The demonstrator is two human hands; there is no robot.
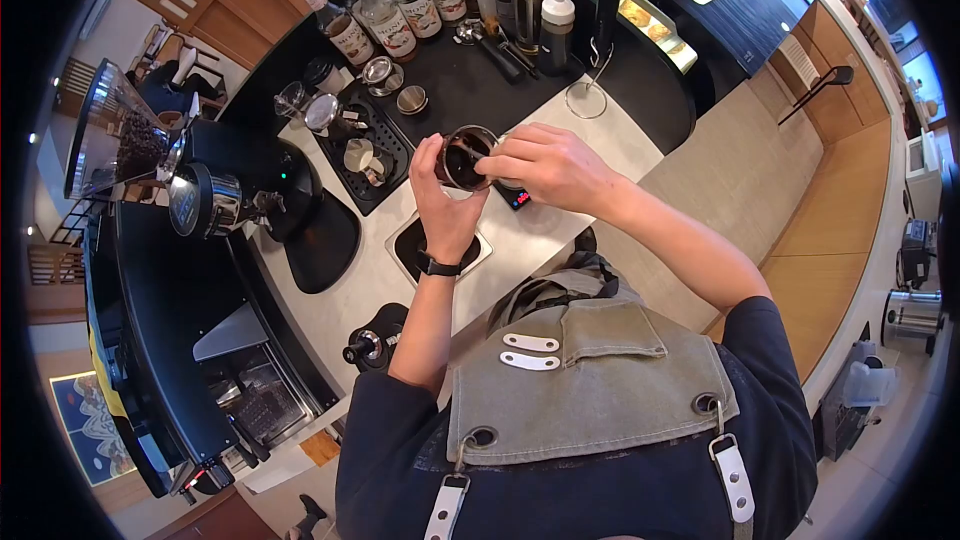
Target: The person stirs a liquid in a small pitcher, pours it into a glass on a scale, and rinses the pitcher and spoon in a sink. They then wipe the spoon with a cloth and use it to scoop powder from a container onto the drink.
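My left hand (447,210), with a black watch on its wrist, is closed around a clear glass cup (443,165) that has dark brown liquid in it. Over the cup's right side, the fingers of my right hand (550,168) are pinched on a slim spoon-like utensil (474,151) that dips into the cup. Its upper part is hidden by my fingers. Just below my right hand, a small black scale (518,199) with red digits shows on the white counter (540,240). Something pale and round beside the cup is mostly covered by my right hand.
To the left, a black drip tray (345,155) carries metal pitchers. A coffee grinder (200,195) stands farther left. Several syrup bottles (385,20) line the back, near a white-capped squeeze bottle (557,25). A sink-like inset (407,250) lies below my left hand, and a tamper (368,348) nearer me.
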